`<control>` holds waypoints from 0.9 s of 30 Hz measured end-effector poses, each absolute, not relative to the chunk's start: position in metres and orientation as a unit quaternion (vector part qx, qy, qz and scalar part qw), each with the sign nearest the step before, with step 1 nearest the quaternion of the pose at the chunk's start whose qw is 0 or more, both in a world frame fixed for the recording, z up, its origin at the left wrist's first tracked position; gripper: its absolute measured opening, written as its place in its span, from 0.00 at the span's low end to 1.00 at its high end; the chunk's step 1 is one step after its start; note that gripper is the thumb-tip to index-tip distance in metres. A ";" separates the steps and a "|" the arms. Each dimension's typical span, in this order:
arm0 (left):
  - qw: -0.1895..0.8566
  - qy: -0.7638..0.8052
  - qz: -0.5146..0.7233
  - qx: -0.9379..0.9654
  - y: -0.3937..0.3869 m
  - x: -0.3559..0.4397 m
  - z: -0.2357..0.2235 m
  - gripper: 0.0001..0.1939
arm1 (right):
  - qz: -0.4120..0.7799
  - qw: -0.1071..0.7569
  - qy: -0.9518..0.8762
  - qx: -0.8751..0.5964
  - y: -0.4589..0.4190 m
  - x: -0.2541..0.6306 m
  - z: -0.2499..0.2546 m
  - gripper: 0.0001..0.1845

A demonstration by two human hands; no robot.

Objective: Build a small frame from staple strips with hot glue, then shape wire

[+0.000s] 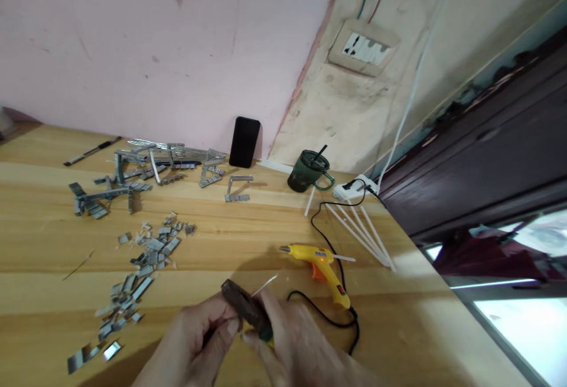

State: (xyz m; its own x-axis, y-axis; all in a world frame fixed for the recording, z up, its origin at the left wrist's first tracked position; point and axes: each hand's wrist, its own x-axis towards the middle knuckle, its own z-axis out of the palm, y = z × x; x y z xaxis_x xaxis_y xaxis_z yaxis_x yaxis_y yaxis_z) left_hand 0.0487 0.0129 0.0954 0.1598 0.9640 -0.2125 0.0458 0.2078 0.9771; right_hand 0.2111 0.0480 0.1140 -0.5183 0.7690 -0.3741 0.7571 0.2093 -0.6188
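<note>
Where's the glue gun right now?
In the head view the yellow glue gun lies on the wooden table, just beyond the right hand, with white glue sticks to its right and a green mug farther back.

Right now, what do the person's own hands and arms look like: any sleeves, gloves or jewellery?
Both the left hand and the right hand are bare: no gloves, rings or watch show. No sleeve reaches the visible wrists. The forearms run out of the bottom of the picture, so nothing further up can be told.
</note>
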 end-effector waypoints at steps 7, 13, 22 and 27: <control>0.628 0.503 0.404 0.435 0.012 0.050 0.090 0.20 | 0.428 0.009 -0.766 -0.479 0.049 0.214 0.113 0.13; 0.547 0.503 0.385 0.547 0.016 0.046 0.101 0.17 | 0.705 0.024 -0.587 -0.397 0.047 0.221 0.111 0.14; 0.731 0.473 0.376 0.317 0.019 0.046 0.102 0.14 | 0.418 0.026 -0.754 -0.506 0.039 0.215 0.115 0.17; 0.851 0.353 0.356 0.158 0.016 0.045 0.101 0.11 | 0.213 0.135 -0.852 -0.458 0.034 0.223 0.093 0.19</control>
